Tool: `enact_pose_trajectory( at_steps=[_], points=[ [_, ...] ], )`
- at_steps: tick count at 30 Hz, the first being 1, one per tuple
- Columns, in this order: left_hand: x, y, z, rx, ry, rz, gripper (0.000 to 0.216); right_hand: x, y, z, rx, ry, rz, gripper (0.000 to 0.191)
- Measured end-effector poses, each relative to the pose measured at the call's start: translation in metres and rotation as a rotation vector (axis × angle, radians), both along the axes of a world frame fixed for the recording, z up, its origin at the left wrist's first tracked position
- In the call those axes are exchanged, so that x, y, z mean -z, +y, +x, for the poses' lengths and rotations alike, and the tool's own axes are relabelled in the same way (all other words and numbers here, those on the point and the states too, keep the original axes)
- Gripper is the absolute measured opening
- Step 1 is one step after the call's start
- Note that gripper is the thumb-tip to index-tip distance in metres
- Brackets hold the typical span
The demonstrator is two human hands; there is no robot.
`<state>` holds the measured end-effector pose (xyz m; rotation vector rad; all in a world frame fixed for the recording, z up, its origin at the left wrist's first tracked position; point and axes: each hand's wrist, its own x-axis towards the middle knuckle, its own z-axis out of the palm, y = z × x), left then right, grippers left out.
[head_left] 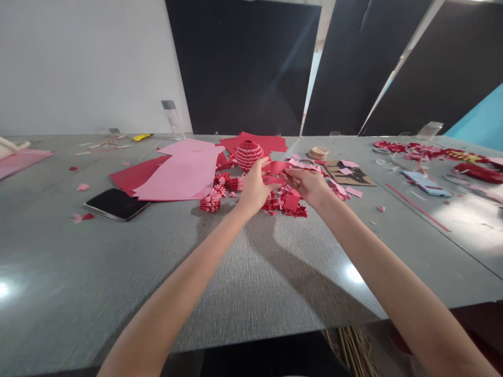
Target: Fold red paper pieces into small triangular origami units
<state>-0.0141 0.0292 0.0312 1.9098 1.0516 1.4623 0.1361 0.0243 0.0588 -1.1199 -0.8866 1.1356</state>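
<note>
A small red paper slip [277,167] is held up between my two hands. My left hand [254,187] has its fingers curved at the slip's left edge, the thumb lower down. At the opposite edge, the fingertips of my right hand [308,184] are pinched together on the paper. Below them lies a pile of red folded paper pieces [291,201]. Just behind my left hand stands a round red-and-pink folded-paper body [249,155]. Short curled folded-paper chains [212,200] rest to the left of that hand.
Large pink sheets [176,178] overlap red sheets on the left, beside a black phone [117,203]. A yellow cutter [142,137] and a clear bottle [172,118] stand farther back. Rightward are a brown card [351,175], a light blue phone [426,183] and red decorations [416,150].
</note>
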Motion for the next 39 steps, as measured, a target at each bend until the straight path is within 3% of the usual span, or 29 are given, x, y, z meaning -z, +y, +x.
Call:
enact_pose_trajectory(
  at_steps=[9,13,15,19,22,28,33,39],
  points=[
    [-0.011,0.008,-0.01,0.011,-0.119,0.021,0.029,-0.014,-0.003,-0.005,-0.116,0.009,-0.132,0.009],
    [-0.014,0.016,-0.015,0.0,-0.135,0.064,0.022,-0.02,0.001,-0.004,-0.242,-0.04,-0.028,0.011],
    [-0.015,0.018,-0.016,-0.038,-0.119,0.093,0.018,-0.022,0.002,-0.004,-0.298,-0.087,0.044,0.002],
    [-0.018,0.017,-0.015,-0.09,-0.107,0.111,0.012,-0.023,0.004,-0.002,-0.323,-0.219,0.236,0.03],
    [-0.022,0.012,-0.013,-0.099,-0.135,0.082,0.013,-0.022,0.008,-0.001,-0.329,-0.327,0.345,0.025],
    [-0.026,0.01,-0.011,-0.056,-0.209,-0.021,0.03,-0.017,0.017,-0.004,-0.221,-0.292,0.369,0.026],
    [-0.025,0.012,-0.013,0.02,-0.272,-0.109,0.022,-0.013,0.021,0.0,-0.266,-0.307,0.388,0.026],
    [-0.029,0.009,-0.015,-0.084,-0.26,-0.095,0.012,-0.014,0.017,0.001,-0.316,-0.341,0.383,0.028]
  ],
)
